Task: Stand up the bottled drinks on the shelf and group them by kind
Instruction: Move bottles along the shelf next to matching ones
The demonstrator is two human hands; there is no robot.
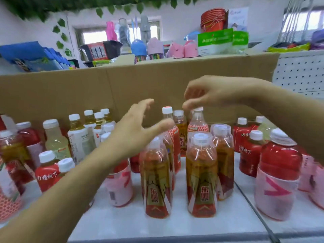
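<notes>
Many bottled drinks stand upright on a white shelf (175,225). Two amber tea bottles with red-gold labels stand in front, one (157,179) left and one (201,174) right, with more behind. My right hand (215,94) hovers over a clear bottle with a red honeycomb label (198,122), thumb and fingertips at its white cap. My left hand (138,132) is spread, fingers straight, in front of another honeycomb-label bottle (172,134) and holds nothing. Pale yellow and white-label bottles (78,139) stand at the left. Red bottles (249,153) stand at the right.
A brown cardboard wall (70,92) backs the shelf right behind the bottles. Pink-label red drinks stand at the front right (277,178) and under my left forearm (121,186). A perforated white panel (301,74) is at the far right. Household goods fill the shelf above.
</notes>
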